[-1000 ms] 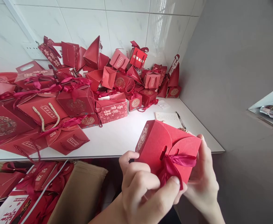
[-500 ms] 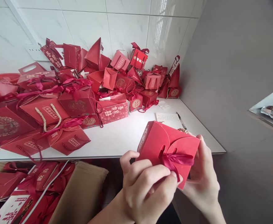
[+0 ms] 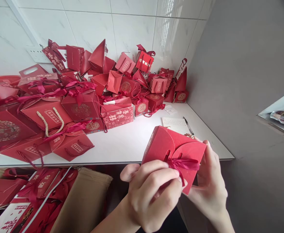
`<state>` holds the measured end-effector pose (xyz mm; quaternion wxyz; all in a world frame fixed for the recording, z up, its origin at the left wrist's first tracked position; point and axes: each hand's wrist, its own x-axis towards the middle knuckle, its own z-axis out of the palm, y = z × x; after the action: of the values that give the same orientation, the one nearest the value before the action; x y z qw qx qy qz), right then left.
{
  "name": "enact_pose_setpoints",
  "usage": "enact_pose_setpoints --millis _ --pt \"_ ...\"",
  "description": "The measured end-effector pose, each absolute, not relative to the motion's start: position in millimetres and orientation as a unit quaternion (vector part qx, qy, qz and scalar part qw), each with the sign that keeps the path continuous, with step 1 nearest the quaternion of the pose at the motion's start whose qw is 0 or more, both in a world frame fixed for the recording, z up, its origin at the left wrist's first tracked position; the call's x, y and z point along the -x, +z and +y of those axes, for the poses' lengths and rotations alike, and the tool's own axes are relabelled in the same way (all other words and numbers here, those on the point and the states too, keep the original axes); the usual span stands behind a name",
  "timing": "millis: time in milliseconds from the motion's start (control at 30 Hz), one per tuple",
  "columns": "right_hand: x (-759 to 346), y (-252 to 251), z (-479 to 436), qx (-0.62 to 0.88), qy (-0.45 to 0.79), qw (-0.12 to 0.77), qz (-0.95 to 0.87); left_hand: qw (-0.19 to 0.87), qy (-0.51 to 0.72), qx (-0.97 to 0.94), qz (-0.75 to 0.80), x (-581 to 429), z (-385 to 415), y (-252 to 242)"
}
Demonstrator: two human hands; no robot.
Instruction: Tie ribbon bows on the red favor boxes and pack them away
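Note:
A red cardboard gift box [image 3: 180,142] with curved interlocking flaps is tilted up in front of me, over the front edge of the table. Dark red satin ribbon [image 3: 187,164] passes through slots in its lid and is tied there. My left hand [image 3: 154,194] lies over the near side of the box, fingers curled, their tips closed at the ribbon's hanging end. Part of that grip is hidden behind the knuckles. Around the right side and underneath, my right hand [image 3: 210,184] supports the box; a beaded bracelet [image 3: 189,136] shows just beyond it.
Red gift boxes [image 3: 81,106] with ribbons and rope handles are piled along the tiled wall on the white table [image 3: 113,145]. Behind the held box lie a written notepad [image 3: 174,124] and a pen [image 3: 188,125]. An open carton [image 3: 83,197] of red packaging stands below left; a grey panel [image 3: 234,81] rises at right.
The box has shifted very slightly left and down with both hands. My left hand's outermost finger has straightened outward from the box's side.

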<state>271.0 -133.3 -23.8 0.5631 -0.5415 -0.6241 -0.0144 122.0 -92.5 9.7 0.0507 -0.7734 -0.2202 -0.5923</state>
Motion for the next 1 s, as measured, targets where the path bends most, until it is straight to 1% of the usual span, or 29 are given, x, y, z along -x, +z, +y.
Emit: enact_pose_setpoints --millis 333,533,733,900,1000 --pt "-268.7 -21.2 -135.0 0.539 -0.011 0.576 -0.615 0.066 -0.581 0.782 -0.216 -120.1 -92.2 10.7" --pt "-269.0 -20.2 -136.1 0.538 -0.024 0.572 -0.618 0.055 -0.589 0.774 -0.227 -120.2 -92.7 9.6" --pt "-267.4 -18.0 -137.6 0.526 -0.008 0.585 -0.618 0.058 -0.583 0.786 -0.198 -120.5 -93.3 12.2" --pt "-268.8 -18.6 -137.7 0.511 -0.006 0.591 -0.623 0.061 -0.586 0.776 -0.227 -121.5 -94.3 12.0" --pt "-269.2 -18.5 -137.8 0.52 -0.004 0.586 -0.622 0.065 -0.58 0.784 -0.211 -121.7 -94.1 11.3"
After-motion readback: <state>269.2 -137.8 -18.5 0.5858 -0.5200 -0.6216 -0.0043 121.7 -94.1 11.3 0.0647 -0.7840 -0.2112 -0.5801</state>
